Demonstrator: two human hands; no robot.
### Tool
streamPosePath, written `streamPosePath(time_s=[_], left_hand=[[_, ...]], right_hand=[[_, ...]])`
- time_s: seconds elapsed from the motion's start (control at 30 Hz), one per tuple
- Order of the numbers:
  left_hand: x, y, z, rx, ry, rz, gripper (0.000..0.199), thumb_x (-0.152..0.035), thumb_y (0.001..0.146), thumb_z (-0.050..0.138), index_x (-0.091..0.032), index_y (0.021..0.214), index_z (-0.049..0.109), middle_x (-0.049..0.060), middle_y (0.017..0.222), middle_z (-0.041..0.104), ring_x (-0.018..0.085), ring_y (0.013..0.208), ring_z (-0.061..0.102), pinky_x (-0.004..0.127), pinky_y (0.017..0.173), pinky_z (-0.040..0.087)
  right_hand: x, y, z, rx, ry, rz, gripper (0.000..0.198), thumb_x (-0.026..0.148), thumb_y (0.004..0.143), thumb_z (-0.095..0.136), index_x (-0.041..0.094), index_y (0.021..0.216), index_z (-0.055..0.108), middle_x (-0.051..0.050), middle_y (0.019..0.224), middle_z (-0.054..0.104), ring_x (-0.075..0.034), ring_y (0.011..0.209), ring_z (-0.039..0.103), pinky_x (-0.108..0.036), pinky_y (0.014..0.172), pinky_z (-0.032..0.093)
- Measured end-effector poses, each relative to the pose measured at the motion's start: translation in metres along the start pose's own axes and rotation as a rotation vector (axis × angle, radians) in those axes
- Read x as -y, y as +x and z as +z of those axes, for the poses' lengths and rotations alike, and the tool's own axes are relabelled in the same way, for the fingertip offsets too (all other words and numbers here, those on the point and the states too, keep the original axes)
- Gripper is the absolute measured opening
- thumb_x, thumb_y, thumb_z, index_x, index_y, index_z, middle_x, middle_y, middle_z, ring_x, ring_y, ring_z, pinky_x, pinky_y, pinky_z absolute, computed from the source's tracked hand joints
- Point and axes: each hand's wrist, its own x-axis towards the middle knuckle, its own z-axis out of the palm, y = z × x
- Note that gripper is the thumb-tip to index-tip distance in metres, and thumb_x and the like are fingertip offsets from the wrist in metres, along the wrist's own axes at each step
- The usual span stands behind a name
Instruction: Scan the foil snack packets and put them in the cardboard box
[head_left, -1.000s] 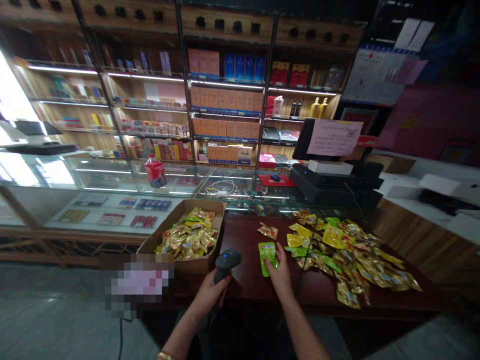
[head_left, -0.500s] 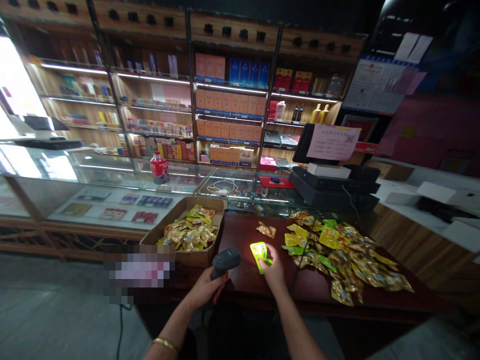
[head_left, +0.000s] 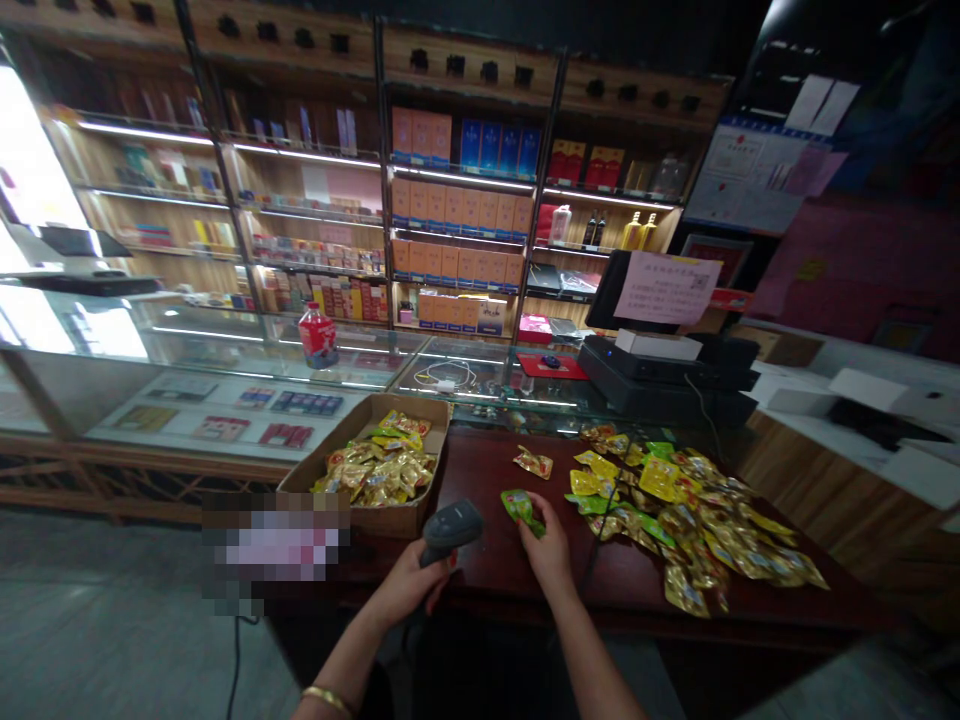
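Note:
My left hand [head_left: 411,585] is wrapped round the handle of a dark grey barcode scanner [head_left: 454,526], whose head points right. Between the fingers of my right hand [head_left: 546,545] is a small green snack packet [head_left: 520,506], held just above the dark red table [head_left: 480,460]. To the left stands an open cardboard box [head_left: 367,519] partly filled with gold and yellow packets [head_left: 382,465]. A loose pile of gold, yellow and green packets [head_left: 682,510] spreads over the table's right side. One gold packet [head_left: 533,461] lies alone behind my right hand.
A glass display counter [head_left: 375,375] runs behind the table, with a red-labelled bottle [head_left: 318,336] and a white cable [head_left: 446,377] on it. A till with a monitor [head_left: 609,290] stands at the back right. Stocked shelves [head_left: 465,180] line the wall.
The bright scanner light on the green packet has gone out, and the packet looks darker. The packet is tilted slightly differently; both hands have hardly moved.

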Motion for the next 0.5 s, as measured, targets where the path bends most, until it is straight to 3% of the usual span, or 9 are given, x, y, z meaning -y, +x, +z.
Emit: streamPosePath(time_s=[0.17, 0.33, 0.4, 0.5], left_hand=[[0.002, 0.002, 0.004, -0.059, -0.017, -0.033, 0.043, -0.058, 0.077, 0.069, -0.018, 0.079, 0.057, -0.008, 0.043, 0.049, 0.007, 0.032, 0.039, 0.019, 0.037, 0.028], [0.002, 0.005, 0.007, -0.089, -0.050, -0.053, 0.043, -0.059, 0.074, 0.070, -0.018, 0.076, 0.055, -0.009, 0.042, 0.047, 0.006, 0.030, 0.037, 0.018, 0.034, 0.025], [0.003, 0.007, 0.005, -0.086, -0.052, -0.064, 0.043, -0.059, 0.074, 0.070, -0.019, 0.075, 0.055, -0.009, 0.042, 0.046, 0.007, 0.029, 0.037, 0.018, 0.034, 0.025], [0.006, 0.010, 0.003, -0.087, -0.056, -0.088, 0.043, -0.059, 0.074, 0.069, -0.019, 0.075, 0.055, -0.009, 0.043, 0.046, 0.007, 0.029, 0.037, 0.018, 0.033, 0.025]], right_hand=[[-0.002, 0.000, -0.002, -0.035, 0.016, 0.149, 0.057, 0.035, 0.074, 0.063, 0.021, 0.129, 0.058, -0.011, 0.119, 0.072, -0.026, 0.106, 0.068, -0.040, 0.094, 0.053], [-0.004, 0.013, 0.001, -0.048, 0.127, 0.321, 0.053, 0.033, 0.062, 0.061, 0.020, 0.113, 0.065, -0.011, 0.103, 0.076, -0.029, 0.094, 0.072, -0.040, 0.080, 0.058], [0.008, 0.031, 0.016, -0.019, 0.168, 0.311, 0.050, 0.033, 0.062, 0.061, 0.019, 0.110, 0.067, -0.012, 0.099, 0.077, -0.029, 0.091, 0.073, -0.039, 0.075, 0.059], [0.042, 0.071, 0.057, 0.065, 0.246, 0.227, 0.052, 0.035, 0.071, 0.061, 0.021, 0.120, 0.065, -0.010, 0.109, 0.076, -0.025, 0.099, 0.072, -0.036, 0.080, 0.059]])
